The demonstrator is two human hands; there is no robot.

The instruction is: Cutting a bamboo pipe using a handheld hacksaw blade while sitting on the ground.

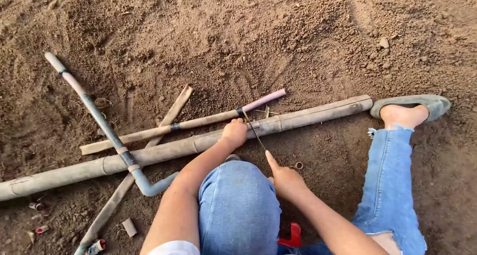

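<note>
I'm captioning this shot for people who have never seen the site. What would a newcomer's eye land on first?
First, the long thick bamboo pole lying slantwise across the brown loose soil, with the left hand pressed on it mid-frame. Next, the right hand holding a thin dark blade against the pole. At left, a grey bent pipe crosses thinner bamboo sticks.

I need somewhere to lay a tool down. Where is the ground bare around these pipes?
Bare soil lies open beyond the pink-tipped thin pipe, and again right of the raised foot. It is crowded where the left hand presses the thick bamboo pole, around the right hand, and where the grey bent pipe crosses over.
</note>
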